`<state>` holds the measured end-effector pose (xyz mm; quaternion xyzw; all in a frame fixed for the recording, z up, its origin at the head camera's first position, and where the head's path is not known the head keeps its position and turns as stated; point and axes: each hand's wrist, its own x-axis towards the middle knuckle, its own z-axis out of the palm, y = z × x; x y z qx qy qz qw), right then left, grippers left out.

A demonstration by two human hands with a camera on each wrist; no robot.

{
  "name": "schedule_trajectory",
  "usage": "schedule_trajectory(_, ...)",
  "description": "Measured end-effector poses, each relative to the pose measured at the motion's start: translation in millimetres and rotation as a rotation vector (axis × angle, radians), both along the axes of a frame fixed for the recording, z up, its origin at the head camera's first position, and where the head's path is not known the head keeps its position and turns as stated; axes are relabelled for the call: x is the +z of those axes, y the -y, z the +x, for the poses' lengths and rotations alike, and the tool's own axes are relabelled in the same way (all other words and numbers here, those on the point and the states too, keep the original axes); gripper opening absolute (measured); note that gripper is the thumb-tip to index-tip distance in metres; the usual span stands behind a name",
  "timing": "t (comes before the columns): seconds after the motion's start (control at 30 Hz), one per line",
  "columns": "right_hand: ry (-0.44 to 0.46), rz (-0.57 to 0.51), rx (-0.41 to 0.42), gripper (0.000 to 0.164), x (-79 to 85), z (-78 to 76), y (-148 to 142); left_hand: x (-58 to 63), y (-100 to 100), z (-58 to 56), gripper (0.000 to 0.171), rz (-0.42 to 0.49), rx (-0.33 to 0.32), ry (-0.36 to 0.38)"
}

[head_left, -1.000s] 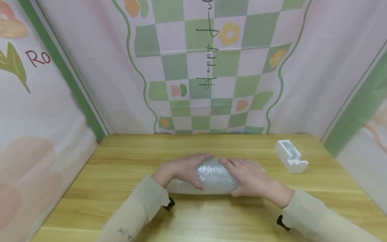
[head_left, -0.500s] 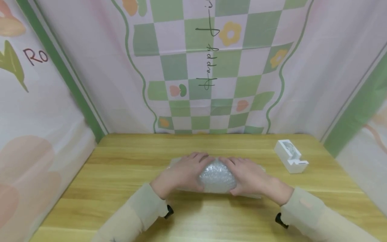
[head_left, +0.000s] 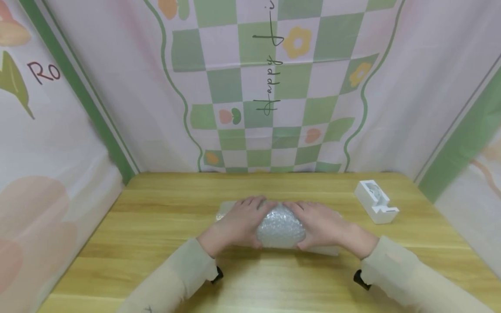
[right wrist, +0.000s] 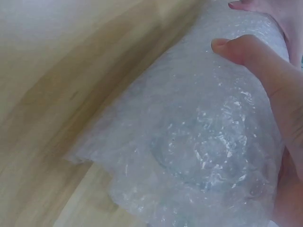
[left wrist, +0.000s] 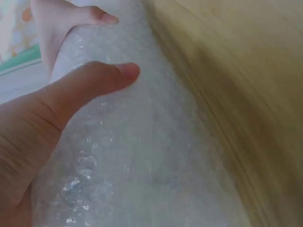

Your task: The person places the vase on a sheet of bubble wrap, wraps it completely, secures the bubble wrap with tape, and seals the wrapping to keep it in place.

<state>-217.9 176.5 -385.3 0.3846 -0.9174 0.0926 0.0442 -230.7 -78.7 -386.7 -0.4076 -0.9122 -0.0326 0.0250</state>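
Note:
A bundle rolled in clear bubble wrap (head_left: 279, 227) lies crosswise on the wooden table. My left hand (head_left: 243, 221) grips its left part, thumb on the near side and fingers over the top. On the right part my right hand (head_left: 322, 225) holds it the same way, a short gap between the two hands. Loose flat ends of the wrap stick out beyond both hands. In the right wrist view, a rounded outline shows through the bubble wrap (right wrist: 199, 123) near its ragged end; what is inside cannot be made out. The left thumb (left wrist: 102, 80) presses the near face.
A white tape dispenser (head_left: 375, 203) with a roll of clear tape stands at the back right of the table (head_left: 164, 195). Behind the table hangs a green-and-white checked curtain (head_left: 258, 87), with more printed cloth at both sides.
My left hand has shifted and wrapped further over the bundle, which has rolled slightly away from me. A flat edge of wrap now shows at the lower right. The right hand has barely moved.

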Motion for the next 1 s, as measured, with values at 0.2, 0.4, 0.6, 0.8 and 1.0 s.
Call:
schedule_trajectory(0.2,0.118,-0.007,0.031,0.104,6.1,-5.5,-2.8,5.1,0.0,-6.8,0.114,0.002,-0.022,0.086)
schedule_trajectory(0.4,0.272,-0.016,0.044,0.107,13.2,-11.6,-3.8,9.6,1.2,-12.1,0.112,0.031,-0.047,0.180)
schedule_trajectory(0.6,0.415,-0.028,0.029,0.112,12.1,-18.9,-6.7,14.4,-0.1,-17.1,0.112,-0.001,-0.040,0.265)
schedule_trajectory(0.8,0.550,-0.081,0.079,0.110,10.4,-25.4,-10.6,20.1,-1.3,-25.0,0.107,0.016,-0.073,0.402)
schedule_trajectory(1.0,0.661,-0.104,0.150,0.107,10.5,-34.1,-11.6,22.9,0.5,-32.7,0.100,0.114,-0.131,0.568)
